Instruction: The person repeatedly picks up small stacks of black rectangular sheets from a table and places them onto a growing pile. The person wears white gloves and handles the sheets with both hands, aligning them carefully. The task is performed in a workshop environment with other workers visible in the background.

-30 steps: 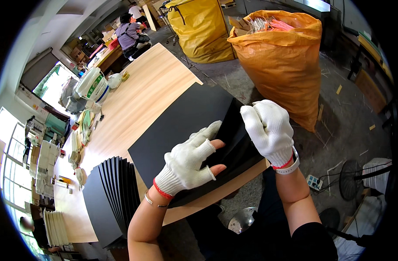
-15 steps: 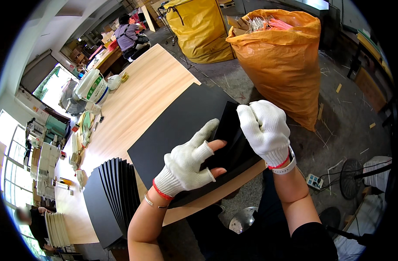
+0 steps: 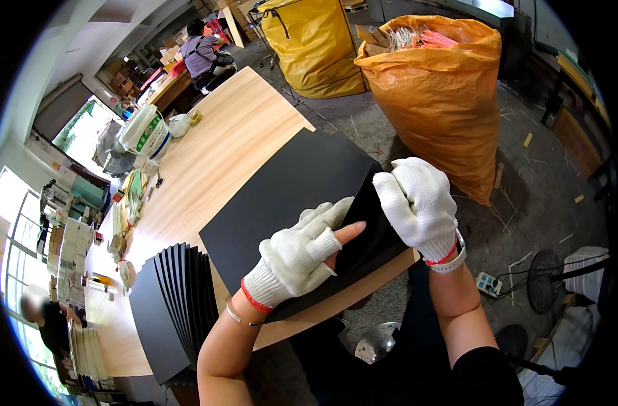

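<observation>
A large black sheet [image 3: 282,183] lies on the wooden table, apparently with more black sheets under it. Its right part is lifted or folded into a dark flap [image 3: 364,206]. My left hand [image 3: 299,254], in a white knitted glove with bare fingertips showing, has its fingers stretched out against the black material beside the flap. My right hand [image 3: 417,203], gloved too, is closed at the flap's outer edge, its fingers curled over it. What lies inside the right fist is mostly hidden. Left of me stands a fanned stack of black sheets [image 3: 163,298].
The wooden table [image 3: 214,128] carries a white bucket [image 3: 145,132] and several gloves [image 3: 123,223] along its far left side. An orange sack [image 3: 434,95] and a yellow bag [image 3: 312,47] stand on the floor. Another person [image 3: 45,318] is at lower left, one more [image 3: 201,54] further back.
My left hand's fingers have drawn closer together and shifted slightly right. The black flap now shows narrower, leaning further right, and my right fist has moved slightly right.
</observation>
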A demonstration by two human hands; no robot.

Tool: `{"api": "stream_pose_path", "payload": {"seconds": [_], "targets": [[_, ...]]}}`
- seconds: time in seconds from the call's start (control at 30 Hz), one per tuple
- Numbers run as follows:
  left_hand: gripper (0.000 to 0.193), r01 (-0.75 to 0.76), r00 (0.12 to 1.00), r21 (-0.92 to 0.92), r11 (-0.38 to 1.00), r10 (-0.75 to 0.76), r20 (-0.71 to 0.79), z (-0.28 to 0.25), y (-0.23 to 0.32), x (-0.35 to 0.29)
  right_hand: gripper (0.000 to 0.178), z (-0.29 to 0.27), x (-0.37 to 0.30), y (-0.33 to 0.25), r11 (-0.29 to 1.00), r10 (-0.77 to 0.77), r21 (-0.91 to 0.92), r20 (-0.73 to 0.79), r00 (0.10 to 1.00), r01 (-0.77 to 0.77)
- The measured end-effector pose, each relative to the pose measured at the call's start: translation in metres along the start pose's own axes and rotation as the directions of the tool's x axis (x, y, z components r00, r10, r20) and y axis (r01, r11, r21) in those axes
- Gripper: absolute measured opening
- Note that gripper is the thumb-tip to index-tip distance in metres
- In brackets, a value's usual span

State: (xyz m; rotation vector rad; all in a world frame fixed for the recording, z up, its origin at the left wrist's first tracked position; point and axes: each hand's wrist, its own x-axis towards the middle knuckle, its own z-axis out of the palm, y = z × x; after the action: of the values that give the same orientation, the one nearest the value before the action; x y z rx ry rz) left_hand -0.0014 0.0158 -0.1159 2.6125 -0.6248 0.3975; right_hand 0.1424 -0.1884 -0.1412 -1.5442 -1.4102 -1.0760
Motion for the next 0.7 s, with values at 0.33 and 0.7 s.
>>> {"api": "stream_pose_path", "payload": {"seconds": [0.33,0.7], "targets": [[0.038,0.133,0.989,-0.005,0.991,-0.132,0.064,-0.002,0.003,0.002,0.028,0.004,-0.008,-0.002,0.986,0.155,0.067,-0.044,0.987,-0.152],[0.046,0.103,0.994,-0.048,0.994,-0.101,0.042,-0.006,0.002,0.002,0.032,-0.001,-0.008,0.001,0.993,0.103,0.054,0.016,0.995,-0.104]]}}
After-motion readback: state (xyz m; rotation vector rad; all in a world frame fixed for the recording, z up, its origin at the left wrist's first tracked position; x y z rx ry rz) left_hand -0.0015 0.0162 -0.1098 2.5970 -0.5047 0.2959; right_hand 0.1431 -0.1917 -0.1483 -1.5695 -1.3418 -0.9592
